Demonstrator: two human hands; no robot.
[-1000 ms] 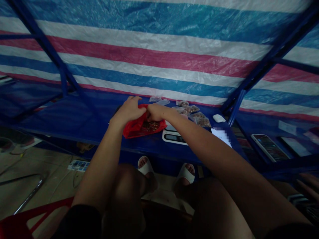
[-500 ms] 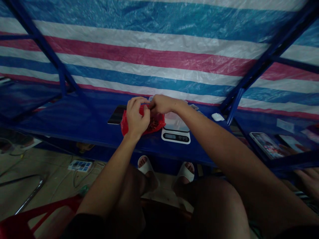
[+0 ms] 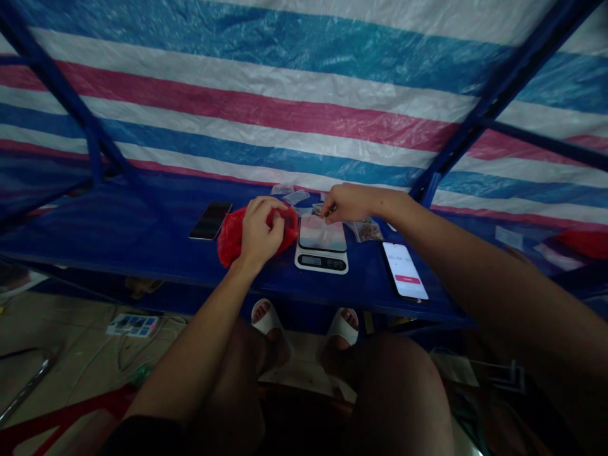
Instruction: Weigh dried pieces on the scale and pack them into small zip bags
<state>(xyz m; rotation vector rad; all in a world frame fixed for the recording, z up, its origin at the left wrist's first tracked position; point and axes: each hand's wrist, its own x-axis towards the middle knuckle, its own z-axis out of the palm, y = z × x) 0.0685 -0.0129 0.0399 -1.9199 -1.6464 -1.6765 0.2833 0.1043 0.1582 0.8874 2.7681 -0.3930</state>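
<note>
My left hand (image 3: 259,231) is closed on the rim of a red plastic bag (image 3: 232,235) that lies on the blue shelf (image 3: 142,234). My right hand (image 3: 344,202) hovers over the platform of a small white digital scale (image 3: 322,244), its fingers pinched on something small I cannot make out. A clear little bag appears to lie on the scale's platform. Small clear packets (image 3: 367,229) with brownish contents lie just right of the scale, under my right wrist.
A dark phone (image 3: 210,220) lies left of the red bag. A lit phone (image 3: 405,270) lies right of the scale near the shelf's front edge. Empty clear packets (image 3: 289,192) sit at the back by the striped tarp. My sandalled feet and a power strip (image 3: 132,325) are below.
My right hand has left the red bag's mouth and moved right, over the scale. My left hand stays on the bag. The view shifted, bringing the lit phone into sight.
</note>
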